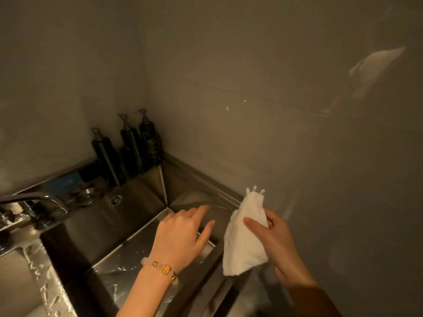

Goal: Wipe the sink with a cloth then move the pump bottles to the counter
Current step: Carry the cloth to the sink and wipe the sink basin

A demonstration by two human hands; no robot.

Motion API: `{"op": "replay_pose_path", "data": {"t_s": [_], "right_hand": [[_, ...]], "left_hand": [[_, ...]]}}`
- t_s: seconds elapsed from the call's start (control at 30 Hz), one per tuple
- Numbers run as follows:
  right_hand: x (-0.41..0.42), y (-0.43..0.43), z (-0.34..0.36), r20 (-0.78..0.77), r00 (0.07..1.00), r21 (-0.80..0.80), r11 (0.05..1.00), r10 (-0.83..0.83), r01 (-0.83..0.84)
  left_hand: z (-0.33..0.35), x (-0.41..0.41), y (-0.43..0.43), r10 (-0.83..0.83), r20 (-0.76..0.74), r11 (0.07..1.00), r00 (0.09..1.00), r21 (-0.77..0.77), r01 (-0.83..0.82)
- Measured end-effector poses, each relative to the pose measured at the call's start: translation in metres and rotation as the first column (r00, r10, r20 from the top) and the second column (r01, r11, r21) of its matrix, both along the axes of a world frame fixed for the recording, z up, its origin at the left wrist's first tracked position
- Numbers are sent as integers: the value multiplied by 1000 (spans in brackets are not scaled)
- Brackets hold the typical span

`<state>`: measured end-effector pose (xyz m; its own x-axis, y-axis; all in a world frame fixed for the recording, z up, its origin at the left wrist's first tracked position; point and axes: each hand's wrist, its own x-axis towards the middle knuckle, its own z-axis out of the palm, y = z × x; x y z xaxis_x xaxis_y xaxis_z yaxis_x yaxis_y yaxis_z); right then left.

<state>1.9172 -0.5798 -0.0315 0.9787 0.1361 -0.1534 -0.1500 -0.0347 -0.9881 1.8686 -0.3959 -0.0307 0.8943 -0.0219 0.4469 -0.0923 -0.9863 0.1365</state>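
A steel sink (pixel 146 202) fills the lower left, its basin floor wet. My right hand (pixel 278 239) holds a white cloth (pixel 243 245) up above the sink's right rim, thumb across its front. My left hand (pixel 183 234), with a beaded bracelet at the wrist, hovers over the basin with fingers straight and holds nothing. Three dark pump bottles stand in the back corner on the sink's ledge: one on the left (pixel 106 156), one in the middle (pixel 131 149), one on the right (pixel 150 143).
A chrome tap (pixel 34 202) juts in from the left edge, with a round drain fitting (pixel 88 194) beside it. Grey walls close in behind and to the right. A wet stone counter (pixel 29 277) lies at the lower left.
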Motion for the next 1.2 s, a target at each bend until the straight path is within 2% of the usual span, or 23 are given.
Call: {"op": "replay_pose_path", "data": {"t_s": [0.37,0.47,0.7,0.9,1.2], "right_hand": [[81,78,-11,-68,928,-1,930,366,-367],[98,96,-16,-76,894,7,896,442,-443],[133,137,-23,-55,743,-45,742,667,-669],[146,163,-36,-104,626,-64,622,773,-780],[143,182,-58,-151,519,-56,517,841,-854]], "left_hand": [[-7,15,54,326,-61,945,943,-19,-328],[-7,16,59,426,-60,904,903,-5,-427],[-18,24,63,657,-114,745,745,-52,-665],[-26,19,56,760,-179,628,625,-47,-777],[-50,-4,58,817,-255,505,517,-117,-855]]}}
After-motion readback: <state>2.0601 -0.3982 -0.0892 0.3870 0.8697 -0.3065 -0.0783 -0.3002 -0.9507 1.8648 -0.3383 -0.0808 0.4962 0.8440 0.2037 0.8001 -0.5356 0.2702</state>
